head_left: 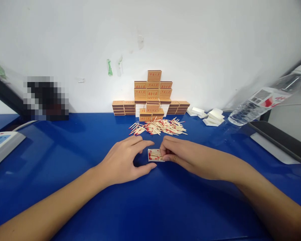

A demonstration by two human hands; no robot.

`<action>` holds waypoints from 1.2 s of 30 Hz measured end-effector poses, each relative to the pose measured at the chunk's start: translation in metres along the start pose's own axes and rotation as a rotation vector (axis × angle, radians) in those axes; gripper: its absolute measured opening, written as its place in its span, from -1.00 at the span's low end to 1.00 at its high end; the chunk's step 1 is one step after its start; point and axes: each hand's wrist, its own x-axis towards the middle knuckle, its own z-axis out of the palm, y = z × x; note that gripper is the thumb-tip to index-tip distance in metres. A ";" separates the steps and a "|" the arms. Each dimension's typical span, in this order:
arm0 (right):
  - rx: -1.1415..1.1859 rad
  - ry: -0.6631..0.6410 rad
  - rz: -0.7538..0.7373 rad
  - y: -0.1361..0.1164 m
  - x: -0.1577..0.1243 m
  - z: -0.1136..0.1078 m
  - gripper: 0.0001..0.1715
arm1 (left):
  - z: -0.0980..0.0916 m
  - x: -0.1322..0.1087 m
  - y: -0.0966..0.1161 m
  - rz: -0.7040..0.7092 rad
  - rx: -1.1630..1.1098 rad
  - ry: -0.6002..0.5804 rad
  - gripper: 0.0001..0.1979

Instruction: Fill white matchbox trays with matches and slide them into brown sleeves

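A small white matchbox tray [154,155] with red-tipped matches in it lies on the blue table [150,207]. My left hand [126,157] is open at its left, thumb and index finger spread around the tray's left end. My right hand [173,150] is closed at the tray's right end, fingertips pressed together over the matches; what they pinch is too hidden to make out. Just beyond the hands lies a loose pile of matches [165,127]. Behind it, printed matchboxes [153,93] are stacked in a stepped wall.
White empty trays [214,117] lie right of the stack. A clear plastic bottle [266,95] leans at the right, near a black object [281,137]. At the far left is a white power strip [5,144]. A pixelated dark object [46,98] stands against the wall.
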 end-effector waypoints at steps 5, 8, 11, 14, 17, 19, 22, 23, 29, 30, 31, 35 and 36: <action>-0.005 -0.004 -0.016 0.001 0.000 0.000 -0.75 | 0.001 0.000 0.000 0.102 -0.079 0.071 -0.71; 0.016 -0.017 -0.025 -0.003 0.001 0.002 -0.74 | 0.003 0.000 -0.001 0.134 -0.098 0.127 -0.78; 0.038 -0.026 -0.040 -0.008 0.001 0.003 -0.75 | 0.005 0.000 -0.001 0.163 -0.112 0.167 -0.83; 0.057 -0.019 -0.037 -0.009 -0.001 0.002 -0.75 | 0.005 0.001 -0.001 0.167 -0.143 0.170 -0.90; 0.071 -0.011 -0.039 -0.009 -0.002 0.001 -0.75 | 0.007 0.001 -0.001 0.139 -0.210 0.160 -0.91; 0.081 -0.012 -0.041 -0.009 -0.002 0.001 -0.74 | 0.008 0.002 -0.002 0.119 -0.247 0.164 -0.92; 0.096 -0.004 -0.042 -0.011 -0.002 0.001 -0.73 | 0.009 0.004 -0.002 0.112 -0.268 0.189 -0.91; 0.103 -0.003 -0.042 -0.011 -0.001 0.002 -0.72 | 0.009 0.004 -0.002 0.112 -0.269 0.202 -0.91; 0.139 0.006 0.002 -0.012 -0.001 0.001 -0.62 | 0.008 0.003 0.004 0.119 -0.233 0.300 -0.91; 0.136 0.007 0.017 -0.012 -0.001 0.001 -0.61 | 0.008 0.003 0.005 0.117 -0.217 0.310 -0.92; 0.128 0.006 0.029 -0.011 -0.001 0.000 -0.60 | 0.007 0.004 0.005 0.117 -0.201 0.318 -0.94; 0.055 -0.001 0.082 -0.005 -0.004 -0.006 -0.58 | 0.005 0.006 0.004 0.108 -0.142 0.309 -0.95; 0.033 -0.003 0.101 -0.002 -0.005 -0.009 -0.57 | 0.004 0.006 0.003 0.105 -0.132 0.301 -0.95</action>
